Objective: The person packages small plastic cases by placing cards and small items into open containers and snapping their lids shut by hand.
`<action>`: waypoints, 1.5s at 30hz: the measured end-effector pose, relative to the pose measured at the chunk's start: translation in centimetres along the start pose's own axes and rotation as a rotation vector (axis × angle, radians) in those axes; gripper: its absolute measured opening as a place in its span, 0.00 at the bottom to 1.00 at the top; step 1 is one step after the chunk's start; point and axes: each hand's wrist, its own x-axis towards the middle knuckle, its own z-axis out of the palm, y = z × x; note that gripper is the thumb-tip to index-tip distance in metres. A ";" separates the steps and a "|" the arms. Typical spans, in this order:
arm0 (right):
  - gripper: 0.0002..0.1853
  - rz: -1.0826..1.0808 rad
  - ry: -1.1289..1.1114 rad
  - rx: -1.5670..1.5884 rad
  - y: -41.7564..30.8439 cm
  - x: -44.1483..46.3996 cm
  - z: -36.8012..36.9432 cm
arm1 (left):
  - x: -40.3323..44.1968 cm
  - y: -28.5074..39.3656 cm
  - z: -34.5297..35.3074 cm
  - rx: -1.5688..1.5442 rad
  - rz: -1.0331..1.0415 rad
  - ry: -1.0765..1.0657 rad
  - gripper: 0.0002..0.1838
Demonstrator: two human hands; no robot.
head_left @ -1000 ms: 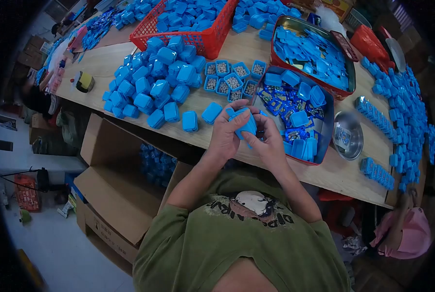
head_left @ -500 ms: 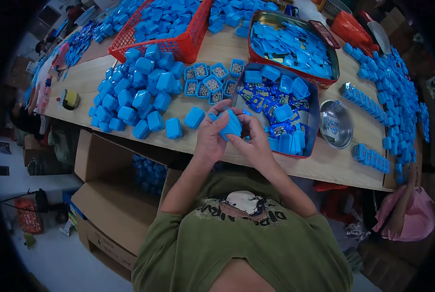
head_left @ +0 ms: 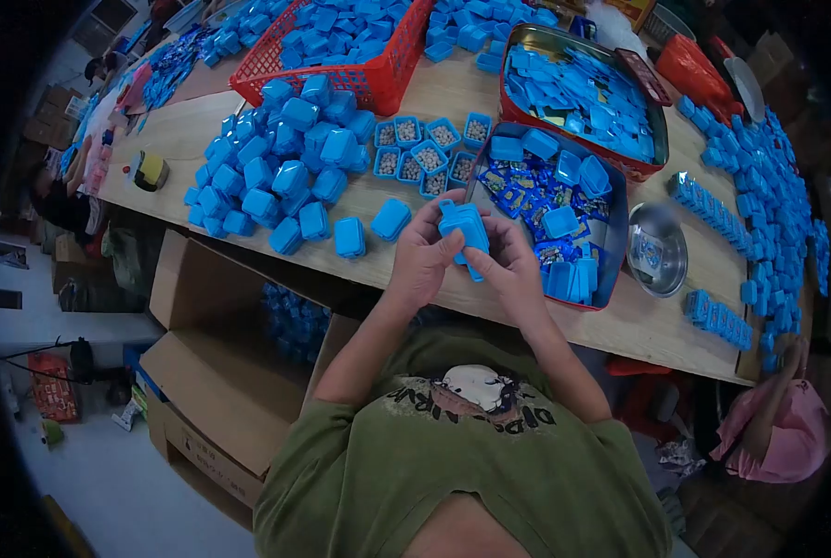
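Note:
Both hands meet at the table's front edge around a small stack of blue plastic lids [head_left: 465,226]. My left hand [head_left: 423,256] grips the stack from the left, thumb across its face. From the other side, my right hand [head_left: 508,260] has its thumb on the lower edge and its fingers curled behind. Just beyond stand several small open blue boxes [head_left: 429,156] filled with pale round beads or candies. Right of my hands is a tin tray [head_left: 611,270] with blue printed packets [head_left: 518,197] and some blue boxes in it. Closed blue boxes [head_left: 349,236] lie to the left.
A heap of closed blue boxes [head_left: 285,177] covers the left side, before a red basket [head_left: 392,84]. Behind the tray is a tin of flat blue lids [head_left: 573,88]. A metal bowl [head_left: 657,265] and rows of boxes [head_left: 718,321] lie right. Below is an open carton [head_left: 220,372].
The lid stack has turned in my hands, showing its flat face more and its ridged side less. The whole view has shifted, so the table's contents appear slightly further right.

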 end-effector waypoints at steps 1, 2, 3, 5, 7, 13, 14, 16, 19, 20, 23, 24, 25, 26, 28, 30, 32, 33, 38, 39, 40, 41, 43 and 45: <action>0.25 0.038 -0.023 -0.027 0.0 0.0 -0.2 | -0.1 0.0 -0.3 0.081 -0.006 0.059 0.37; 0.25 0.040 -0.033 -0.027 0.0 -0.1 -0.3 | -0.1 0.0 -0.5 0.082 0.001 0.066 0.37; 0.26 0.031 0.013 -0.076 0.0 -0.1 -0.4 | 0.0 0.1 -0.7 0.198 0.029 0.053 0.37; 0.27 0.020 0.037 -0.119 -0.5 0.1 -0.9 | -0.2 0.6 -0.7 0.325 0.070 0.056 0.36; 0.28 -0.288 0.098 -0.602 -2.7 0.5 -1.3 | -0.7 1.1 -0.2 0.478 0.052 -0.010 0.36; 0.09 -0.452 0.018 -0.648 -3.6 1.0 -0.9 | -1.4 1.3 0.9 0.619 0.134 -0.063 0.36; 0.08 -0.515 0.057 -0.667 -3.7 0.8 -0.7 | -1.6 1.6 0.9 0.622 0.138 -0.056 0.36; 0.09 -0.522 0.051 -0.601 -3.8 0.6 -0.6 | -1.9 2.2 1.2 1.005 0.342 -0.119 0.33; 0.10 -0.392 0.027 -0.356 -3.4 0.5 -1.3 | -2.0 2.9 1.7 1.194 0.506 -0.250 0.30; 0.09 -0.254 0.001 -0.177 -3.3 0.5 -1.5 | -2.1 3.1 1.8 1.195 0.508 -0.251 0.30; 0.07 -0.021 -0.057 0.091 -4.2 0.0 -1.5 | -2.3 3.6 2.0 1.366 0.444 -0.362 0.24; 0.07 -0.021 -0.058 0.090 -3.9 -0.1 -1.8 | -2.3 3.7 2.0 1.385 0.536 -0.392 0.22; 0.10 -0.003 -0.101 0.123 -3.2 -0.2 -2.3 | -2.3 3.7 2.1 1.403 0.627 -0.423 0.20; 0.13 0.014 -0.144 0.155 -2.8 -0.3 -2.5 | -2.2 3.6 2.0 1.403 0.628 -0.422 0.20; 0.20 0.060 -0.111 0.154 -3.1 -0.5 -2.0 | -2.3 3.5 1.8 1.394 0.626 -0.448 0.18; 0.26 0.105 -0.079 0.155 -3.5 -0.7 -1.8 | -2.1 3.5 1.9 1.366 0.658 -0.453 0.18; 0.35 0.460 -0.140 0.376 -3.8 -1.1 -2.0 | -2.0 3.6 2.1 1.336 0.690 -0.458 0.19; 0.35 0.462 -0.142 0.375 -3.9 -1.3 -1.9 | -2.0 3.9 2.2 1.335 0.693 -0.481 0.19; 0.34 0.424 -0.150 0.397 -3.6 -2.0 -1.7 | -2.3 4.8 2.6 1.351 0.676 -0.582 0.18; 0.34 0.427 -0.147 0.398 -3.4 -2.2 -1.7 | -2.3 4.7 2.4 1.348 0.670 -0.593 0.18; 0.35 0.392 -0.149 0.407 -3.0 -2.3 -1.6 | -2.4 4.6 2.3 1.344 0.664 -0.605 0.17; 0.35 0.358 -0.151 0.415 -2.8 -2.4 -1.6 | -2.4 4.6 2.4 1.342 0.659 -0.607 0.17; 0.35 0.372 -0.149 0.403 -2.5 -2.3 -1.7 | -2.4 4.5 2.4 1.306 0.673 -0.616 0.16; 0.35 0.385 -0.146 0.388 -2.3 -2.1 -1.7 | -2.1 4.2 1.7 1.277 0.635 -0.599 0.18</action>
